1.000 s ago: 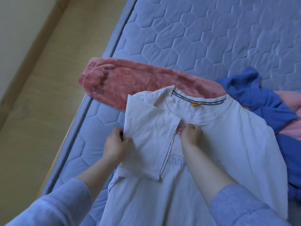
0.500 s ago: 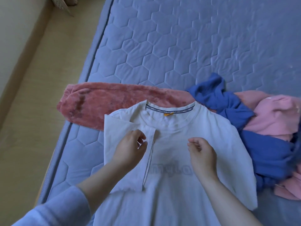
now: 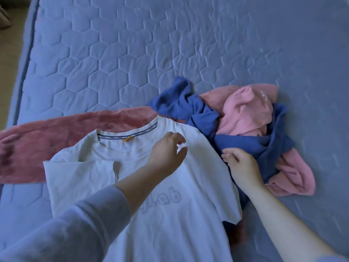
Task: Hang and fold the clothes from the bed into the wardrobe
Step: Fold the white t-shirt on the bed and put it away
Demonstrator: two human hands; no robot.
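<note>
A white T-shirt [image 3: 164, 214] lies face up on the bed, collar away from me, with its left sleeve folded inward. My left hand [image 3: 168, 152] hovers over the shirt's right shoulder, fingers and thumb loosely apart and holding nothing. My right hand [image 3: 241, 165] sits at the shirt's right shoulder edge, its fingers curled on the fabric where it meets a blue garment [image 3: 190, 108]. A dark pink fleece piece [image 3: 56, 133] lies under the collar and stretches left. A light pink garment [image 3: 247, 112] is tangled with the blue one at the right.
The quilted blue mattress [image 3: 132, 53] fills most of the view, with bare surface beyond the clothes. Its left edge [image 3: 26, 53] borders a strip of floor at the top left. No wardrobe is in view.
My left hand has let go of the folded left sleeve and crossed to the right shoulder. My right hand has moved right to the shirt's edge. The view has shifted right.
</note>
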